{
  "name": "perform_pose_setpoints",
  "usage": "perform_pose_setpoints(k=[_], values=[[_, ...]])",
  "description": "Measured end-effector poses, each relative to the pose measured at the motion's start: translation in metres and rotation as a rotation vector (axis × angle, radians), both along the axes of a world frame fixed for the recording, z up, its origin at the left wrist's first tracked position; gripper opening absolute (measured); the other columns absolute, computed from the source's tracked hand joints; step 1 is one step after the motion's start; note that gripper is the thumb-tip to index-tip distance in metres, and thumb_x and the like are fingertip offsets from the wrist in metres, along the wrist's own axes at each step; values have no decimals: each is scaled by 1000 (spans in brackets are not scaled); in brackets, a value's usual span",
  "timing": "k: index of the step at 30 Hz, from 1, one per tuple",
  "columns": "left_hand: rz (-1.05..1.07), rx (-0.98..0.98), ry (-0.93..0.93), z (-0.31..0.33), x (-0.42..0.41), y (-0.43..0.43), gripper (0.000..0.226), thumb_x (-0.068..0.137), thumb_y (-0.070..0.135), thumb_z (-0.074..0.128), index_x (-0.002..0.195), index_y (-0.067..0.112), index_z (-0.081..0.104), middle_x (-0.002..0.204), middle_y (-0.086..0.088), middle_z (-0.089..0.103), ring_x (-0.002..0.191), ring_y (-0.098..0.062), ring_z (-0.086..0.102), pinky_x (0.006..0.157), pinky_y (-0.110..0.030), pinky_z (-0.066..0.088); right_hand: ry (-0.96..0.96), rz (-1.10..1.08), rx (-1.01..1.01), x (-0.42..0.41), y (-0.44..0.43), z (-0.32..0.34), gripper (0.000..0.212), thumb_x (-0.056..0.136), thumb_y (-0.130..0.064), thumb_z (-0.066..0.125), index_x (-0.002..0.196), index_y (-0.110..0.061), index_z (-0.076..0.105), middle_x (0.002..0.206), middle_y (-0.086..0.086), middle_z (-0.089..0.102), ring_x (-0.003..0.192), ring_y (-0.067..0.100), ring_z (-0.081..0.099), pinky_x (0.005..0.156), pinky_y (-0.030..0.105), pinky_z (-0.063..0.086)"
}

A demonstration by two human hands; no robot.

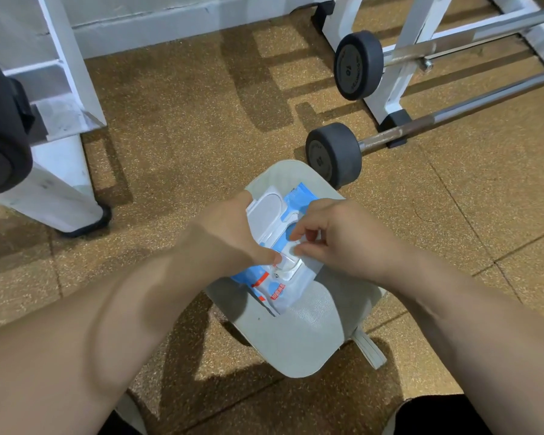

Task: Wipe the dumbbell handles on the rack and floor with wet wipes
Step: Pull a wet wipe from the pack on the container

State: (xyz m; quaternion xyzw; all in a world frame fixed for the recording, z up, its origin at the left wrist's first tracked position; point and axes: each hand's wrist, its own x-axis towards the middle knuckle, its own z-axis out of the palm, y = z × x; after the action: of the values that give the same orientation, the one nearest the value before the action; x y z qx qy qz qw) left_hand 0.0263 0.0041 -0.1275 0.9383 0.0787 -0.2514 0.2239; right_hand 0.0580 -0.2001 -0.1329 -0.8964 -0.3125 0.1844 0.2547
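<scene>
Blue-white plastic wet-wipe pack, lid flipped open, laid on grey padded seat; pack gripped by left hand; white sheet at opening pinched by right hand

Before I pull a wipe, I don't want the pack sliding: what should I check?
1. White flip lid of the blue wet-wipe pack open: ok.
2. Pack lying on the grey padded seat: ok.
3. Left hand holding the pack down: ok.
4. Right hand pinching at the opening: ok.
5. Wipe actually caught between its fingers: cannot tell.
6. Steel bar with dark round weights on the floor, uncovered: ok.
</scene>
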Motion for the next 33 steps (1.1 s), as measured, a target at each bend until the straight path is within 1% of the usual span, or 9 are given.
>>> perform_pose_setpoints(k=[4, 7, 11, 15, 20, 24, 28, 30, 33], values=[[18, -7, 18, 1, 1, 0, 85, 59, 61, 88, 124, 24, 48, 109, 2, 57, 99, -24, 54, 77, -33, 42, -155, 112, -112, -5, 5, -1, 5, 80, -31, 76, 85, -29, 76, 82, -8, 60, 69, 18, 60, 52, 26, 27], [26, -14, 13, 3, 0, -1, 74, 61, 59, 88, 110, 26, 43, 98, 6, 50, 91, -21, 48, 73, -31, 36, -214, 156, -203, -4, 10, 0, 11, 86, -30, 62, 84, -29, 73, 86, -6, 62, 69, 21, 59, 47, 25, 22], [48, -58, -35, 4, -3, 1, 69, 59, 57, 89, 102, 24, 46, 88, 9, 53, 88, -21, 53, 68, -32, 36, -188, 204, -249, -5, 15, 0, 15, 96, -30, 52, 93, -23, 65, 98, -4, 59, 76, 24, 59, 60, 40, 46], [28, -89, -73, 4, -5, 4, 67, 59, 55, 89, 98, 24, 45, 85, 7, 55, 84, -22, 56, 61, -33, 37, -153, 189, -270, -7, 14, 4, 14, 100, -28, 46, 100, -21, 59, 104, -1, 56, 79, 26, 58, 71, 45, 48], [36, -158, -119, 5, 0, 8, 69, 59, 52, 91, 106, 25, 49, 91, 7, 59, 87, -21, 57, 67, -33, 39, -13, 92, -118, -2, 5, 9, 14, 99, -25, 52, 87, -18, 55, 89, -1, 54, 76, 22, 54, 67, 37, 41], [48, -192, -152, 6, 3, 10, 65, 57, 49, 93, 100, 29, 50, 91, 8, 61, 85, -16, 59, 71, -37, 47, 150, 12, 12, 3, -5, 17, 17, 100, -20, 57, 83, -18, 56, 77, -10, 53, 72, 7, 51, 64, 19, 36], [45, -173, -183, 4, 3, 9, 63, 59, 48, 93, 104, 26, 54, 92, 8, 62, 85, -19, 59, 72, -36, 46, 316, -81, 82, 3, -10, 22, 21, 101, -22, 56, 80, -25, 56, 73, -8, 57, 70, 12, 58, 68, 29, 47], [63, -160, -211, 4, 4, 8, 62, 61, 46, 93, 105, 25, 55, 92, 6, 62, 86, -20, 58, 71, -35, 44, 390, -182, 175, 5, -13, 19, 21, 101, -18, 57, 80, -22, 58, 71, -6, 59, 67, 9, 58, 67, 28, 48], [71, -179, -223, 2, 3, 8, 55, 66, 42, 90, 106, 23, 56, 92, 6, 63, 87, -22, 58, 74, -35, 46, 363, -288, 280, 5, -14, 14, 9, 95, -17, 67, 86, -16, 64, 71, -7, 62, 66, 9, 57, 68, 31, 48]])
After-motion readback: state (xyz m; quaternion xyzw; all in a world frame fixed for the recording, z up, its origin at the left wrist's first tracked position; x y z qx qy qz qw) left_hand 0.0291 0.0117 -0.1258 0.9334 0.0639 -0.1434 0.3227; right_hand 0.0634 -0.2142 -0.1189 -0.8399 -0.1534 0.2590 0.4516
